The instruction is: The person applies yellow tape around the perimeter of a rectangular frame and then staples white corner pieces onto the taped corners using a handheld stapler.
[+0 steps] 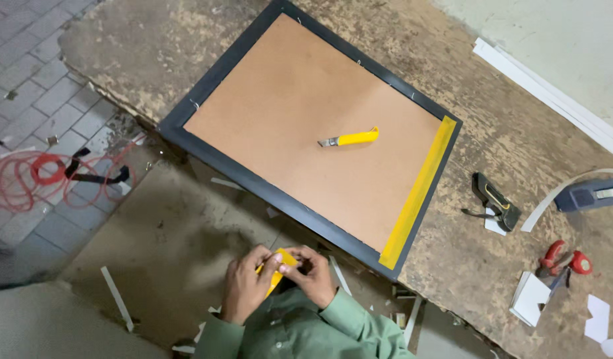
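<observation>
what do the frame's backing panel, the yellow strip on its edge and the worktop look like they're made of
Backing panel: likely hardboard or fibreboard, flat matt brown with no grain. Yellow strip: looks like adhesive tape, thin and smooth, lying flush across panel and black frame. Worktop: probably old wood or board, its brown surface worn and flaking in pale patches.

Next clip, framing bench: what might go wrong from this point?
The knife lies loose on the backing board, blade apparently exposed; a reaching hand might get cut. Both hands, left hand and right hand, pinch yellow tape near the chest; it may stick to itself. The frame corner overhangs the bench and might tip.
</observation>
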Tool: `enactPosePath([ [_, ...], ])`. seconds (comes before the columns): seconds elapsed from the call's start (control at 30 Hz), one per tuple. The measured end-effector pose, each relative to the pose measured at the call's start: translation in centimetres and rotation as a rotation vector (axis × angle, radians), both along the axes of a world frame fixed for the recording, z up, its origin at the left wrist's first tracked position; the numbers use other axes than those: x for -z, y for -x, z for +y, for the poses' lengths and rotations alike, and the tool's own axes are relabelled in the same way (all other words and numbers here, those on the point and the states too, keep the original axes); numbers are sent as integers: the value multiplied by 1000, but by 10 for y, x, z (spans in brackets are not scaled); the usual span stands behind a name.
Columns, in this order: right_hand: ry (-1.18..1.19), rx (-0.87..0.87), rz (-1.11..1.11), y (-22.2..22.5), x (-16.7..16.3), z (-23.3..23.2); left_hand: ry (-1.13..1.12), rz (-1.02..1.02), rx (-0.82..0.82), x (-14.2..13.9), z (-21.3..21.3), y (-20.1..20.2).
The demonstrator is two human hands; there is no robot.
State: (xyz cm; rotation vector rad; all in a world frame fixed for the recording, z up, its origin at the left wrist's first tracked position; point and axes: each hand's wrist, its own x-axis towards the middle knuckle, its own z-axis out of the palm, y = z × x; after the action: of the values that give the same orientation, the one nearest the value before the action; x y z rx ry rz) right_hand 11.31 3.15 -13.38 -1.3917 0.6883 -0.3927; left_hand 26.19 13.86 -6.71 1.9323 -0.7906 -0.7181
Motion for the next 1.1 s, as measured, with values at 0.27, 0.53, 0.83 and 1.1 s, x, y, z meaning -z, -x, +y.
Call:
enactPosePath([
  [0.27, 374, 436, 126, 25, -4, -35, 42, 49, 422, -7, -58, -15],
  [0.53, 317, 926, 245, 14, 11, -58, -199, -56, 884, -20, -138, -73],
  [0.83, 143, 1703, 437, 102, 69, -40, -72, -279, 1228, 10, -204, -181],
  [1.1, 640, 1750, 704, 115, 70, -39, -360, -450, 1205, 57, -212, -258],
])
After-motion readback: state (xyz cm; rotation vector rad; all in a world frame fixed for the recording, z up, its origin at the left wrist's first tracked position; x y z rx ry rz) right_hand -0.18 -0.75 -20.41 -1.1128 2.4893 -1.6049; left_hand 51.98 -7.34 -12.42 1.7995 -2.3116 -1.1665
